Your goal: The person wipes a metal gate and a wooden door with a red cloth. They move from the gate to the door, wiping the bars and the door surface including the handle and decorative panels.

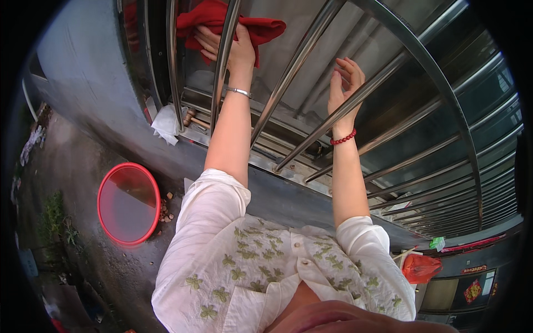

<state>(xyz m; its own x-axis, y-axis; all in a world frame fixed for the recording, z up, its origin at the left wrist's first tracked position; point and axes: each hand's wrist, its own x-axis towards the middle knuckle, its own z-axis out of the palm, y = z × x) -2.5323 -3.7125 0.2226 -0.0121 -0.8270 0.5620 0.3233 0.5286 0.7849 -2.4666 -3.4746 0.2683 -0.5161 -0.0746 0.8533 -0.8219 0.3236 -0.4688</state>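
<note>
My left hand [240, 52] reaches between the steel window bars [283, 77] and presses a folded red cloth [264, 31] against the window glass [270, 77]. One bar crosses in front of that hand and hides part of it. My right hand [346, 85] is also behind the bars, farther right, with its fingers loosely bent and nothing in it. A bar passes in front of its wrist, just above a red bead bracelet [343, 137]. Behind the pane hangs a pale curtain [308, 62].
On the sill [266, 160] lie a wooden-handled tool [195, 120] and a crumpled white item [167, 123]. A red basin of water [129, 204] stands on the ground at lower left, beside small stones [165, 214]. A red plastic bag [421, 268] sits at lower right.
</note>
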